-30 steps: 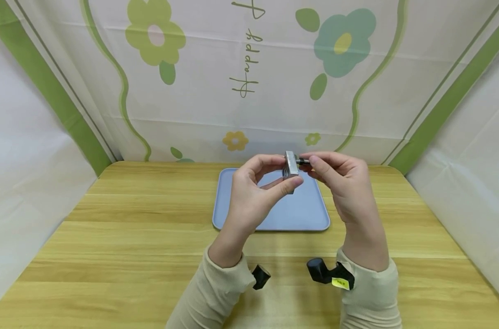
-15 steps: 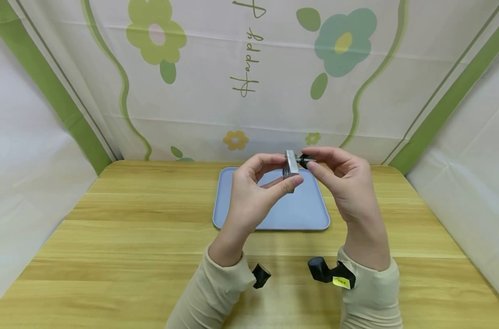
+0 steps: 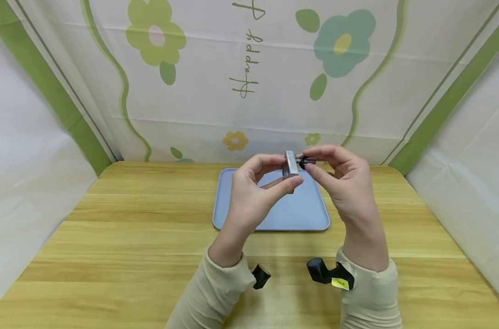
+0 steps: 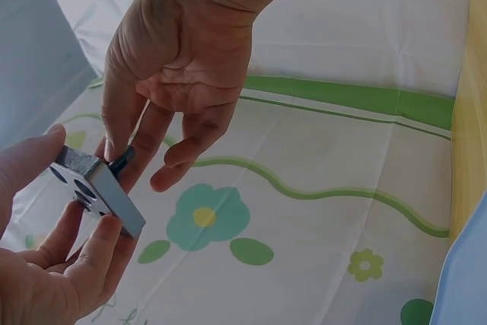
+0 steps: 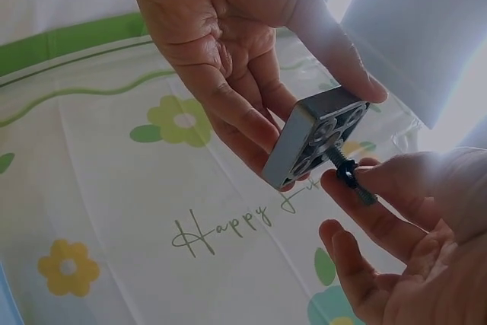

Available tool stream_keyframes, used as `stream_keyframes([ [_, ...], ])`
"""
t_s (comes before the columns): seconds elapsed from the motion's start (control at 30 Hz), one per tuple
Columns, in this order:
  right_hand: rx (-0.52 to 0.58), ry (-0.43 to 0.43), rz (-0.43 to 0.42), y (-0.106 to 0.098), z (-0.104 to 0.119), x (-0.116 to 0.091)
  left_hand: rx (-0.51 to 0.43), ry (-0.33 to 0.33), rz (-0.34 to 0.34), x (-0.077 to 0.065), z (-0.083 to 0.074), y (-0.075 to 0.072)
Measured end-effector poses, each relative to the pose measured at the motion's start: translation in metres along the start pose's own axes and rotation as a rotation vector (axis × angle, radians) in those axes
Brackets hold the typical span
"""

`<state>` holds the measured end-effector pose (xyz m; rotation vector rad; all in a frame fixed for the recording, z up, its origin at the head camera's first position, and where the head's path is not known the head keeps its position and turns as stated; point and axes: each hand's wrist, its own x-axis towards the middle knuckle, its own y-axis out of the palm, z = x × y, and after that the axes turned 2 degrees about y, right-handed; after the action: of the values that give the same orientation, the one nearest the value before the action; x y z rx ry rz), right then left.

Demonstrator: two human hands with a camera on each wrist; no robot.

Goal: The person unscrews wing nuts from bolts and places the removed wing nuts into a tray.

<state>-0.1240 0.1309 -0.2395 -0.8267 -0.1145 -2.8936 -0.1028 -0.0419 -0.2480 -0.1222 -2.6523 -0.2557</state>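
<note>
Over the tray, my left hand (image 3: pixel 253 194) grips a small square metal block (image 3: pixel 291 163) between thumb and fingers. Round holes show in the block's face in the left wrist view. A threaded bolt (image 5: pixel 367 195) sticks out of its other side, toward the right hand. On the bolt's shaft sits a black nut (image 5: pixel 346 173), a short way from the block. The thumb and index finger of my right hand (image 3: pixel 350 185) pinch around this nut, the other fingers loosely bent. In the head view the fingers partly hide the nut.
A light blue tray (image 3: pixel 290 224) lies below the hands on the wooden table (image 3: pixel 130 256). Behind it hangs a white cloth (image 3: pixel 200 105) with printed flowers. Each sleeve carries a black wrist camera (image 3: pixel 320 270).
My right thumb has slid down and the index finger up around the nut, so the nut and bolt end show more now. The left hand and block have stayed still.
</note>
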Motion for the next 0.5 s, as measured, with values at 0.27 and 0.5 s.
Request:
stream_keyframes([
  [0.27, 0.057, 0.074, -0.167, -0.0002, 0.0052, -0.0002, 0.005, -0.002, -0.004, 0.0, 0.0001, -0.0003],
  [0.5, 0.072, 0.174, -0.167, 0.002, 0.0074, 0.0005, 0.014, -0.002, -0.005, 0.0002, 0.0001, -0.0003],
])
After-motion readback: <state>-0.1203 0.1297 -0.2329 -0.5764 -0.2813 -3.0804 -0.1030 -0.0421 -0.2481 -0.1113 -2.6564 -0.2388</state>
